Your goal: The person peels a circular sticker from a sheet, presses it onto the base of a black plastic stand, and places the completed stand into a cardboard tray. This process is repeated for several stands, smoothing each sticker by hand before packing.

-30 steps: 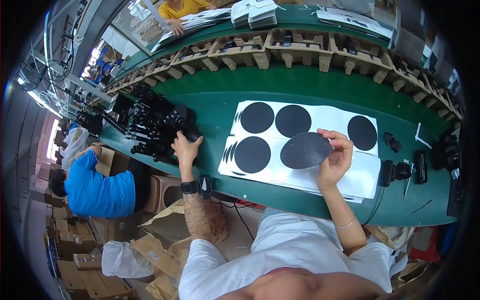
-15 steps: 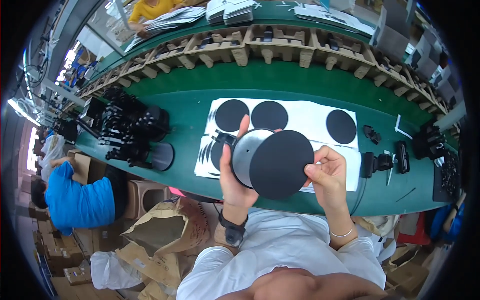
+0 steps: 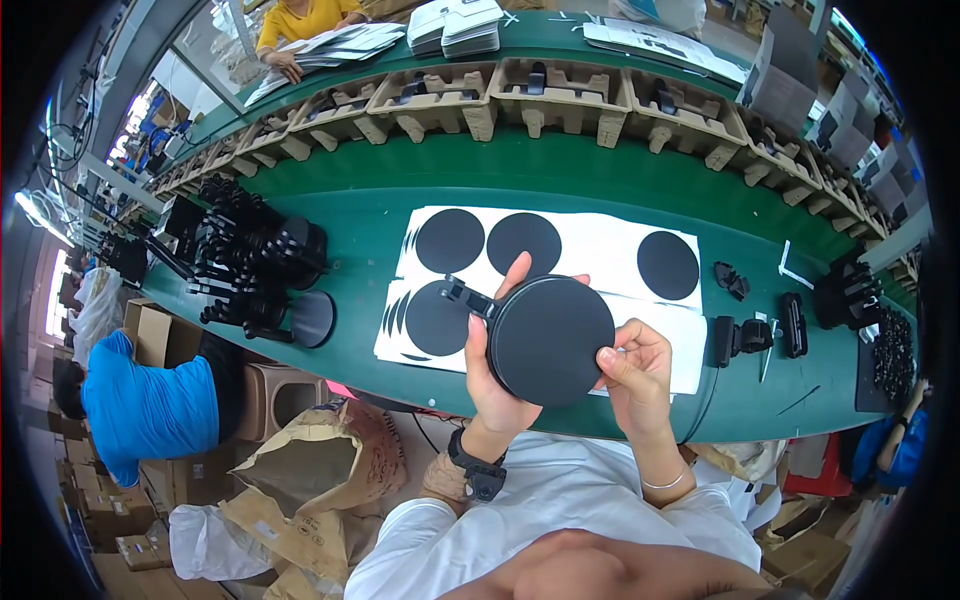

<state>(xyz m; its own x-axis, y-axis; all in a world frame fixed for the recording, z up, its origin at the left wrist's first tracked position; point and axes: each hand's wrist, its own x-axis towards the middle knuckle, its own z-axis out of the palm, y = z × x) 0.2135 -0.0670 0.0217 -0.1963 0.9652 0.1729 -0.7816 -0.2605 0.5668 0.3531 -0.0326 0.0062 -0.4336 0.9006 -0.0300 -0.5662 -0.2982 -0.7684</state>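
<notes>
The black disc is between the two hands, over the middle of the counter's near edge, and lies across the face of a round base, hiding nearly all of it. Whether it sits flat all the way round I cannot tell.

The left hand is curled around the base from below and behind, its thumb along the left side and fingertips showing past the top rim; a short jointed arm sticks out beside them toward the counter's far left corner. The right hand pinches the disc's right edge, thumb on the front, with the disc just to the hand's left.

Beyond the hands, white sheets bearing more black discs lie on the counter. A heap of black parts fills its left end; brown trays line its far edge.
</notes>
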